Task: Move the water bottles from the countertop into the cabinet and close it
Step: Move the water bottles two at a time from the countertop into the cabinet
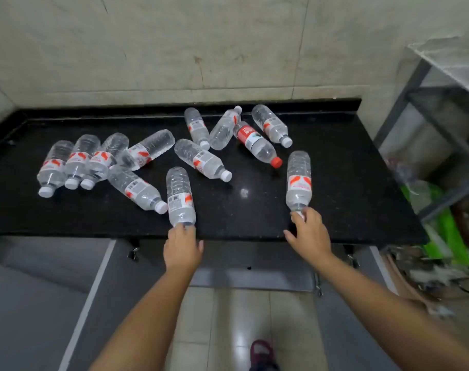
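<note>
Beige tiled wall filling the upper frame. Grey metal shelf rack standing at right edge; green bag lying beneath it, blurred. Glossy floor tiles showing at bottom centre, dark red shoe resting there.

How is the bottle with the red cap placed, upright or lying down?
Lying down. The red-capped bottle rests on its side on the black countertop, with its cap pointing toward the front edge.
</note>
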### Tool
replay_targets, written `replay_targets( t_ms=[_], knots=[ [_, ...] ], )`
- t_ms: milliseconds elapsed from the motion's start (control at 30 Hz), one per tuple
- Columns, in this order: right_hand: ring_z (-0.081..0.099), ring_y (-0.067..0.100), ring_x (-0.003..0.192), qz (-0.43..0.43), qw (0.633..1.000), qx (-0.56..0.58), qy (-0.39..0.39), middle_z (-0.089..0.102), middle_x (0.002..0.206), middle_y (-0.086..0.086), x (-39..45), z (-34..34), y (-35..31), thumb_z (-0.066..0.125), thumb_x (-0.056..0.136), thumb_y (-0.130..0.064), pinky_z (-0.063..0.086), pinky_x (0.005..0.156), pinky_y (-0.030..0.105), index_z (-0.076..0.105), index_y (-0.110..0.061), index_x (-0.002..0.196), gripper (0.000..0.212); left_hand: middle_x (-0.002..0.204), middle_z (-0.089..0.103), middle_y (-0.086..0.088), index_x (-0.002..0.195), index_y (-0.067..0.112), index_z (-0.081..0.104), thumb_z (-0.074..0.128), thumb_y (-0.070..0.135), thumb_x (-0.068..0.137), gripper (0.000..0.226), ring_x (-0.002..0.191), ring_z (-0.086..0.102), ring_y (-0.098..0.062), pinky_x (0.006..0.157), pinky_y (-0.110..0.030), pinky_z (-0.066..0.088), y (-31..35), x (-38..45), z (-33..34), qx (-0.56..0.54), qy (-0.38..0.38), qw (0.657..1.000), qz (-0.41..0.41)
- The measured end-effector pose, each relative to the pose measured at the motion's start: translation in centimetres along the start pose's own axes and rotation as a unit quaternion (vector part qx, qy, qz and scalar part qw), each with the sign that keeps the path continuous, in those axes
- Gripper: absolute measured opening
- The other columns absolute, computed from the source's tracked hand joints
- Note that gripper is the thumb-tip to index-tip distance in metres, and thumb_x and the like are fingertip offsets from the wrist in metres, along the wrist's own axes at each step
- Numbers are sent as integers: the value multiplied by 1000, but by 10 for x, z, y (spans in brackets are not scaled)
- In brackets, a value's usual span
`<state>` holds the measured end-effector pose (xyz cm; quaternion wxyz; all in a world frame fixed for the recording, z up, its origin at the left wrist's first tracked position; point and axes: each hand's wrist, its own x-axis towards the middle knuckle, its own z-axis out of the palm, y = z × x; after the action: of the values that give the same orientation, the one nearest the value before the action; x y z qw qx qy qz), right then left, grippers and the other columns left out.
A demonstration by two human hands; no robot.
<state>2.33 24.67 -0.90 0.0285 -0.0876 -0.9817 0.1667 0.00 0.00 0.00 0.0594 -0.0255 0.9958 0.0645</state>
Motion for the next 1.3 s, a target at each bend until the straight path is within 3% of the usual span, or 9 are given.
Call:
replay_targets(
  t_ms=[300, 367, 567, 767, 933, 1000, 1067, 1167, 1300],
  knots=[
    [49, 41, 102, 56, 998, 11, 26, 49, 112, 27, 38, 21, 10, 66, 82, -4, 52, 71, 43, 60, 2, 107, 26, 124, 44, -26, 112, -4, 54, 59, 11, 89, 27, 108, 42, -40, 78, -44, 47, 1, 29, 15, -41, 39, 997, -47],
    [54, 45, 87, 34, 998, -3, 48, 54, 97, 31, 43, 22, 9, 71, 72, 5, 54, 58, 43, 63, 6, 92, 23, 120, 47, -31, 106, -7, 57, 59, 1, 86, 22, 104, 44, -44, 74, -48, 46, 2, 31, 17, -63, 59, 995, -50],
    [56, 44, 63, 1, 996, -37, 85, 56, 78, 30, 19, 18, 10, 73, 51, 18, 49, 42, 36, 62, 9, 76, 29, 74, 61, -31, 67, -10, 61, 72, -23, 49, 24, 63, 56, -47, 42, -36, 46, -12, 14, 16, -63, 114, 991, 34],
    [55, 36, 47, -59, 991, -39, 113, 53, 61, 24, -70, 4, 1, 80, 34, 18, 33, 39, 22, 60, 7, 61, 35, 60, 60, -19, 54, -2, 59, 79, -20, 33, 33, 49, 54, -40, 46, -22, 34, -45, -49, -2, -67, 165, 974, 137],
    [55, 37, 48, -81, 976, 9, 204, 52, 62, 24, -146, -53, -20, 68, 48, 10, 35, 43, 26, 57, 8, 58, 15, 65, 63, -17, 70, 9, 60, 51, 15, 61, 14, 49, 56, -37, 47, -31, 51, -64, -108, -50, -81, 233, 933, 261],
    [57, 37, 64, -42, 985, 27, 162, 49, 74, 22, -157, -79, -31, 70, 55, 9, 49, 54, 40, 61, 8, 72, 19, 79, 66, -21, 81, 1, 70, 58, 11, 66, 21, 67, 62, -43, 61, -37, 54, -56, -119, -77, -82, 182, 950, 238],
    [54, 32, 86, 46, 998, 34, 27, 45, 91, 15, -164, -88, -35, 69, 71, -4, 46, 76, 36, 62, -1, 90, 21, 102, 65, -20, 102, 3, 69, 64, 8, 75, 28, 96, 60, -39, 78, -36, 48, -46, -130, -88, -81, 62, 979, 175],
    [54, 32, 103, 93, 985, 42, -138, 49, 96, 15, -181, -71, -33, 66, 79, -14, 35, 72, 25, 62, -9, 95, 17, 117, 64, -14, 112, 10, 65, 63, 15, 80, 33, 110, 59, -30, 84, -32, 47, -38, -147, -64, -59, -87, 984, 142],
    [56, 30, 108, 128, 965, 47, -226, 63, 109, 19, -205, -27, -12, 66, 79, -14, 43, 77, 27, 65, -1, 103, 27, 122, 63, -11, 117, 12, 63, 62, 16, 81, 36, 114, 58, -27, 90, -30, 48, -32, -167, 1, -20, -184, 968, 169]
  ],
)
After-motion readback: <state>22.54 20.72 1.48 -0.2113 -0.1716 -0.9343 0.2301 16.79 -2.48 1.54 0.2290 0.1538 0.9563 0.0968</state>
